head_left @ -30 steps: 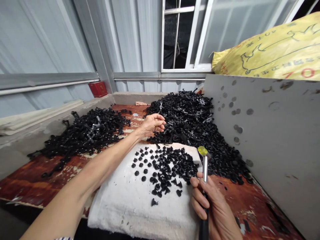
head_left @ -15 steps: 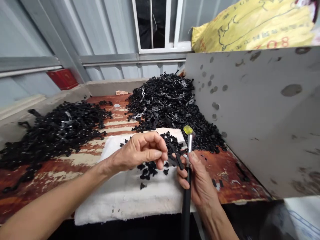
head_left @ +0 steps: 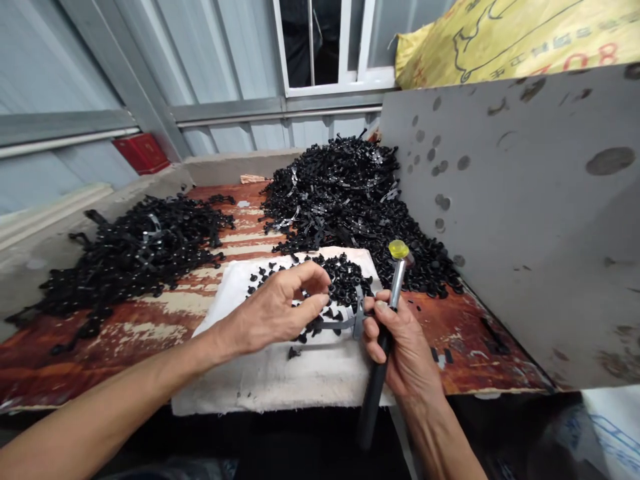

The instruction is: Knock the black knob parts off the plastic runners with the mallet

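1. Worn red worktop [head_left: 465,323] below both hands.
2. Right hand [head_left: 405,347]: wrapped round hammer [head_left: 397,283] (yellow face at top).
3. Left hand [head_left: 287,307]: curved, thumb and forefinger apart; dark strip [head_left: 359,313] between the hands.

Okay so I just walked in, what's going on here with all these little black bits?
A person's right hand grips a yellow-faced hammer, with a dark strip at its fingertips. The left hand is curled over the white cloth; whether it holds anything is unclear. Small black parts lie scattered on the cloth. Beyond it is a large black heap, with a smaller heap off to the left.
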The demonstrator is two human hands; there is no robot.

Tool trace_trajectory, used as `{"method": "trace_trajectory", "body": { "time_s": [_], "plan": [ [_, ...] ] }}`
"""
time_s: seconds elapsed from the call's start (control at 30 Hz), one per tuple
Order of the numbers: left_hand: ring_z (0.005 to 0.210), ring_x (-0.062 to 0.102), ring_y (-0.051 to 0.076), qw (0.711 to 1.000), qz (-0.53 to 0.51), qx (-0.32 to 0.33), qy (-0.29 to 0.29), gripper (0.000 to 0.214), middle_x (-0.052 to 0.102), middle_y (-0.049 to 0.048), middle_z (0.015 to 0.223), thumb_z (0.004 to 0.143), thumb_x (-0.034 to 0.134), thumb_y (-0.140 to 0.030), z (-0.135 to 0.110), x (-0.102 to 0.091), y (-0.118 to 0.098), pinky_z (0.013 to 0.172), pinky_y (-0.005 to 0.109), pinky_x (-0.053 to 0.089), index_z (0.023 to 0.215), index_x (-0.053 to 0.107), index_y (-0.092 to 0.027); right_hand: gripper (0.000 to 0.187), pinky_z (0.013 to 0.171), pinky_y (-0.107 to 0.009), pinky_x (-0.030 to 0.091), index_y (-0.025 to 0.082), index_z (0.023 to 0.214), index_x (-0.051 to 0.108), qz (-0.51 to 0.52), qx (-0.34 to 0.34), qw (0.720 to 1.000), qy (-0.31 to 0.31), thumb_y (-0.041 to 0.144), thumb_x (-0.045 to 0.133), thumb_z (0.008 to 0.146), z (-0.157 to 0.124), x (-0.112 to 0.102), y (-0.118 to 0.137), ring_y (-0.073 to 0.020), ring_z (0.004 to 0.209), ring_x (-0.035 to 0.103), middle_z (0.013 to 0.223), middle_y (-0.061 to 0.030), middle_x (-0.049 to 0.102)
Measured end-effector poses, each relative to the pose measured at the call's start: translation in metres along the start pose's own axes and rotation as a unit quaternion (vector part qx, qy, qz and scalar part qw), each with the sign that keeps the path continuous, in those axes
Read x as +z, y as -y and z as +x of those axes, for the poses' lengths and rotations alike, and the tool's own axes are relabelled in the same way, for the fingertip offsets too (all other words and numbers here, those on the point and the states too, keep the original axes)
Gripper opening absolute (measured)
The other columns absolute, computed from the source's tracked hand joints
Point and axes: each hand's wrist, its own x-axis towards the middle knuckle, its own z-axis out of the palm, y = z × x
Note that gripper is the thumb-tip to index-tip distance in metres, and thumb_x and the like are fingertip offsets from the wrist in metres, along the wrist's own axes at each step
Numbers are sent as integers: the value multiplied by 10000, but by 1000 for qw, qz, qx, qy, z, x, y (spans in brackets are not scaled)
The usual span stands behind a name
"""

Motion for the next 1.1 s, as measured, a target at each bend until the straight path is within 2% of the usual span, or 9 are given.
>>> {"method": "trace_trajectory", "body": {
  "time_s": [0.13,0.23,0.3,0.4,0.47,0.53,0.7,0.9,1.1],
  "plan": [
    [964,588,254,924,306,220,-69,186,662,130,1041,888,511,-231,-9,25,-16,817,406,469,1037,596,-157,436,252,-90,350,203,799,516,2,-13,1000,6,290,874,565,1,-2,-2,-42,427,492,694,59,610],
    [765,598,225,853,428,291,-65,187,671,89,893,920,464,-193,-11,46,-17,648,365,452,1032,605,-143,444,251,-99,353,203,780,500,4,-20,1000,15,307,872,561,2,-3,-3,-24,383,448,705,62,610],
    [659,574,190,849,429,302,-67,203,649,52,779,940,413,-161,-7,52,-15,585,330,421,969,614,-149,430,250,-102,353,200,765,501,2,-21,1000,20,324,865,574,1,-4,-3,-18,367,423,682,66,598],
    [676,583,163,921,302,239,-54,240,639,45,768,928,382,-118,2,46,-13,603,287,435,926,617,-166,412,245,-99,344,195,776,534,-1,-23,999,24,355,861,584,-4,-5,-2,-34,405,447,669,61,579],
    [700,599,143,976,161,140,-39,206,648,34,788,904,425,-127,8,37,-15,626,259,450,919,623,-180,436,243,-93,335,196,806,555,0,-30,999,23,378,870,566,-7,-6,-1,-41,436,459,684,59,571],
    [642,600,125,999,13,19,-22,142,639,6,725,878,487,-174,12,28,-19,594,239,449,905,625,-190,459,251,-86,339,207,842,562,1,-42,999,18,372,879,555,-9,-6,-1,-38,459,470,735,58,584],
    [478,563,102,952,-255,-167,20,73,605,-17,541,796,588,-226,16,19,-22,492,205,419,838,595,-166,473,251,-103,361,226,897,554,-18,-39,999,16,336,878,570,-10,-4,-3,-51,459,509,808,40,633],
    [406,507,91,901,-374,-207,72,240,608,-3,519,727,688,-329,12,21,-7,404,192,378,853,581,-155,444,244,-108,350,210,835,536,-47,-29,998,20,330,874,573,-9,-3,-5,-48,390,444,569,95,522],
    [431,428,67,914,-338,-211,73,280,529,-54,514,715,713,-323,7,18,-5,388,173,288,910,588,-166,446,250,-109,345,223,821,516,-61,-36,997,16,324,872,572,-10,-1,-4,-50,400,442,568,103,503]
  ]
}}
